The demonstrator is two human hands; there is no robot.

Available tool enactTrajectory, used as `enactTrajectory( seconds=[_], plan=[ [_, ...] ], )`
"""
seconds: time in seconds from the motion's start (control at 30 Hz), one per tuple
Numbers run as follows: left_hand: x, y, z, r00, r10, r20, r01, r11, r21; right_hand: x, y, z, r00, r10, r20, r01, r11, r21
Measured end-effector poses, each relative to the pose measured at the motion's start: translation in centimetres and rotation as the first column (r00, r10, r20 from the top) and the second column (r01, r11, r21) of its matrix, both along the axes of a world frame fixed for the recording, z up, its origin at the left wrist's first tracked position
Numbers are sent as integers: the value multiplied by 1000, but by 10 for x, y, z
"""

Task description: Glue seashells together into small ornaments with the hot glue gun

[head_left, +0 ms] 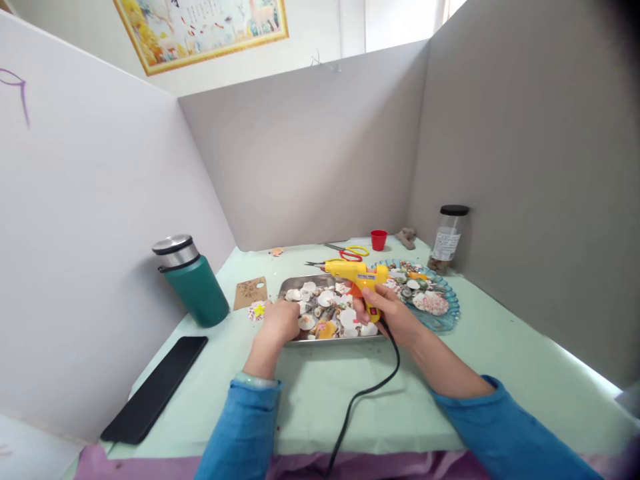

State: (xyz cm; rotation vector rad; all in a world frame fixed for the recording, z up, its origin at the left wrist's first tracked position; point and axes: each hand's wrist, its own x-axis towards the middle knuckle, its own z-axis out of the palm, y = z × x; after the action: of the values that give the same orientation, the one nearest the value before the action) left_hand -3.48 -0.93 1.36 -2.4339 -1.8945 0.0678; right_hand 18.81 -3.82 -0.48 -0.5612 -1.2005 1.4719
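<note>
My right hand [393, 312] is wrapped round the handle of a yellow glue gun [350, 269], its nozzle pointing left above a metal tray [330, 342]. A black cord [367, 390] runs from the gun down to the table's front edge. White shells [327, 298] and small spiral ones fill the tray. At the tray's left end my left hand [281, 320] is closed with the fingers curled downward; what they hold, if anything, is hidden. Just beyond that hand lies a small white-and-pink decorated piece with a yellow star [259, 310].
A green bottle [197, 287] and a black slab [155, 390] stand and lie at left, near a brown card [250, 292]. Behind the tray are scissors [350, 255] and a red cup [379, 241]. A blue glass plate [453, 313] of shells and a jar [447, 243] are at right. Grey panels enclose the table.
</note>
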Motion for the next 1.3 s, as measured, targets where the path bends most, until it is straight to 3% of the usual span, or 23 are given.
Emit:
enactTrajectory(
  seconds=[0.17, 0.23, 0.3, 0.37, 0.43, 0.53, 0.6, 0.67, 0.8, 1.1, 1.3],
  plan=[
    [-6, 15, -3, 992, 16, 129, -31, 993, 113, 0, -3, 4, 1000, 7, 18, -7, 1000, -20],
    [-6, 18, 0, 967, -14, 254, -15, 994, 112, 0, -3, 6, 1000, 17, 18, -16, 1000, -19],
    [-4, 19, 4, 898, -38, 438, 6, 997, 75, 0, -4, 7, 1000, 18, 23, -18, 1000, -15],
    [-2, 17, 8, 754, -21, 656, 19, 1000, 11, 0, -4, 6, 999, 12, 30, -12, 1000, -10],
    [1, 13, 11, 535, 24, 845, 46, 997, -57, 0, -3, 5, 1000, 1, 24, -1, 1000, 1],
    [4, 7, 12, 208, 80, 975, 134, 985, -109, -2, 0, 2, 998, -60, -4, 60, 998, 35],
    [5, 5, 10, 71, 66, 995, 194, 978, -79, -6, 2, 1, 989, -148, 18, 147, 988, 45],
    [8, 5, 8, 2, 33, 999, 234, 972, -32, -11, 4, 0, 965, -246, 93, 243, 969, 41],
    [20, 4, 2, -31, 27, 999, 260, 965, -19, -21, 6, -3, 917, -341, 204, 343, 939, 27],
    [39, -3, 1, -39, 72, 997, 295, 954, -57, -23, 7, -3, 894, -391, 219, 398, 917, 13],
    [34, -2, -2, 32, 77, 997, 298, 951, -83, -21, 7, -4, 887, -410, 211, 417, 909, 12]
  ],
)
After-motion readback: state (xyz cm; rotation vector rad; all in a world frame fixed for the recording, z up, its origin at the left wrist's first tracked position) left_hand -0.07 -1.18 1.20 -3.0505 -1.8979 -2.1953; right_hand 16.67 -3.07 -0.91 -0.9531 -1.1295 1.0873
